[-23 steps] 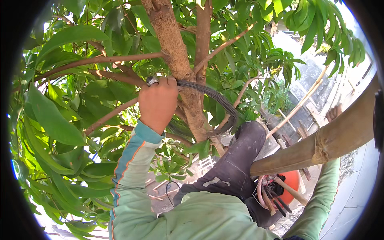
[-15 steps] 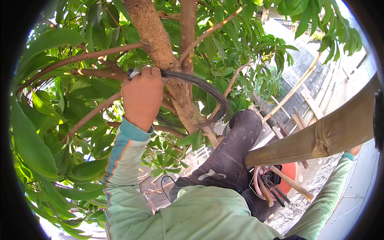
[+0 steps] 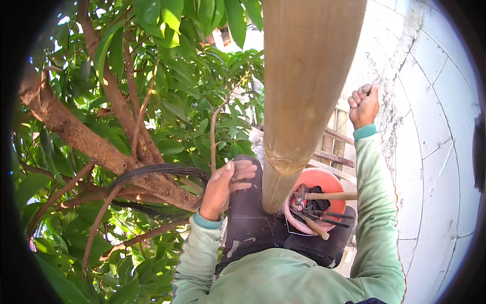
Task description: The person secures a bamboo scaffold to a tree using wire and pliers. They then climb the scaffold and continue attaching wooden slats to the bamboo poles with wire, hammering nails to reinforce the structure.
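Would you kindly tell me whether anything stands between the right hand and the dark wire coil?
Yes: in this view, the bamboo pole stands between the right hand and the dark wire coil; the left hand is beside the coil.

Coil of thin dark wire (image 3: pixel 158 168), bundled in a loop, draped over a slanting tree limb (image 3: pixel 86 134)

You show 1 bare left hand (image 3: pixel 216 188) and 1 bare right hand (image 3: pixel 364 107), 2 in all; there is 1 looped coil of thin black wire (image 3: pixel 152 169) and 1 thick, round, tan-brown bamboo pole (image 3: pixel 309 86); you have 1 round, orange-pink bucket (image 3: pixel 328 178), with 2 long, pale wooden handles (image 3: pixel 335 196) and at least 2 slim, dark rods (image 3: pixel 338 215) sticking out; your light-green, long-sleeved shirt (image 3: pixel 273 278) shows 2 teal cuffs (image 3: pixel 365 133); the broad green leaves (image 3: pixel 235 23) are too many to count.
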Demonstrator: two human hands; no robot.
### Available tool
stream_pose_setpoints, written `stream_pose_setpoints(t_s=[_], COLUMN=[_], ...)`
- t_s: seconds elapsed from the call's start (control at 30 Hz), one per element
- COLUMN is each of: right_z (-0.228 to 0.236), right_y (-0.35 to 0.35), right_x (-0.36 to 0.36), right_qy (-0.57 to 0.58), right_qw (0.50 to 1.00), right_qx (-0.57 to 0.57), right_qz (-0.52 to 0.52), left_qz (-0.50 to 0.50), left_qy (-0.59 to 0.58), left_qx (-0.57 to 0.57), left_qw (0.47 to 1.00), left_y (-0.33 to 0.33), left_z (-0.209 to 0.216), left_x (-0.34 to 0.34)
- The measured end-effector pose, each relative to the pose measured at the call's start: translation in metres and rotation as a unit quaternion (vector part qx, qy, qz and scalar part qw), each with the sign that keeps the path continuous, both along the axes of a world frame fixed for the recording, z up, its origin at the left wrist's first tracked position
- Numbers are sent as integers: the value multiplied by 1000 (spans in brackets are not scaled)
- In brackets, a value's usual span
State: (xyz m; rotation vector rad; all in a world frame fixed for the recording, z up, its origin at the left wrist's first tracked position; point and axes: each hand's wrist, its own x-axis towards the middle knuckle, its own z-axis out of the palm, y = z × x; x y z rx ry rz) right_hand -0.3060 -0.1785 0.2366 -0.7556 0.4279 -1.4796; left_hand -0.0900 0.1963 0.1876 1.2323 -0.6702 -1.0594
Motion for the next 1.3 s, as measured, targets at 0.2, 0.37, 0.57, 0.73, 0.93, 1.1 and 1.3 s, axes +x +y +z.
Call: stream_pose_setpoints(t_s=[0.2,0.37,0.57,0.73,0.93,1.1,1.3], right_z=[-26,-43,-49,-59,-50,-90,-60], right_y=[48,30,-6,9,73,33,44], right_x=[15,-38,-110,-103,-13,10,0], right_qy=[-6,80,253,314,229,277,70], right_qw=[999,995,940,946,969,954,988], right_qx=[35,13,-52,-14,74,-41,131], right_qz=[24,-59,-223,-82,50,-109,34], left_qz=[-325,-466,-371,-29,-116,-150,-179], left_qy=[-27,73,-378,-836,-801,-766,-767], left_qx=[13,82,-13,-276,-375,-413,-424], left_qw=[945,878,848,472,451,469,447], left_y=[-121,-151,-155,-196,-230,-222,-198], left_z=[-111,-45,-46,-17,8,-13,-41], left_x=[27,-10,16,0,-36,-56,-52])
